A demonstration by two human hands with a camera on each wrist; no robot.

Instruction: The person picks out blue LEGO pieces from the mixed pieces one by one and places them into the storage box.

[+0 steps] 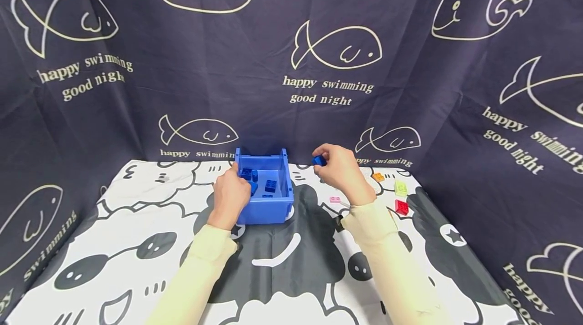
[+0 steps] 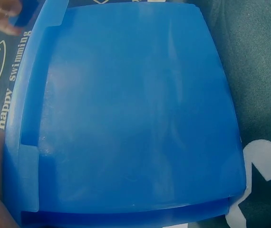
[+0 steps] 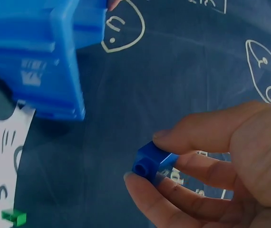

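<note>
A blue open-topped box (image 1: 266, 212) stands at the middle of the table, with several blue toy bricks (image 1: 271, 185) inside. My left hand (image 1: 231, 192) grips the box's left wall, its fingers over the rim; part of the fingers is hidden. To the right of the box and above the cloth, my right hand (image 1: 339, 168) pinches a small blue toy brick (image 3: 153, 159) between thumb and fingertips. A stud shows on the brick's end in the right wrist view.
On the right of the patterned cloth lie an orange brick (image 1: 378, 177), a lime brick (image 1: 401, 188), a red brick (image 1: 402, 207) and a pink brick (image 1: 335, 199). The right wrist view has a green brick (image 3: 14, 217). A dark fabric curtain (image 1: 264, 87) hangs behind.
</note>
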